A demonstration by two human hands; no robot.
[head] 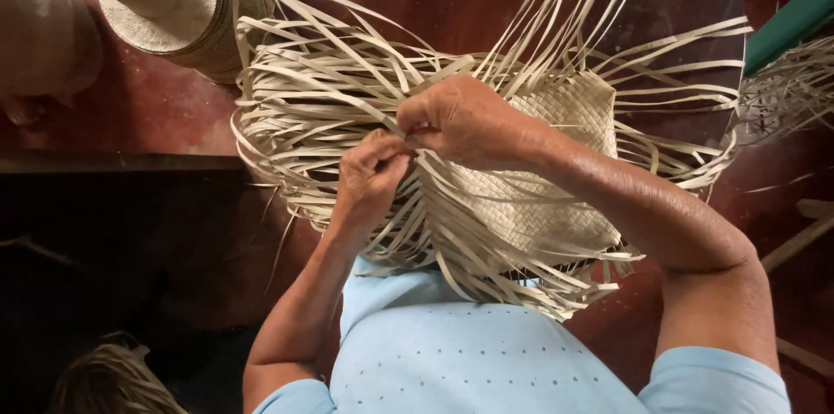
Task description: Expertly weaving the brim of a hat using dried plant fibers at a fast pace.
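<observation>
Straw mat (539,179) (half-woven) | L hand (372,178) & R hand (465,119) fingers pinching strands (321,110)

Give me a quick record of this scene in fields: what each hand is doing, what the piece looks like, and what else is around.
left hand: left hand pinches thin pale straw strips at the weave's edge
right hand: right hand grips strips beside the left fingers, resting on the piece
piece: pale woven straw mat, flat plaited centre, long loose strips fanning out all round
behind: finished woven straw hats, stacked, upper left
surface: dark reddish floor
clothing: light blue dotted shirt
</observation>
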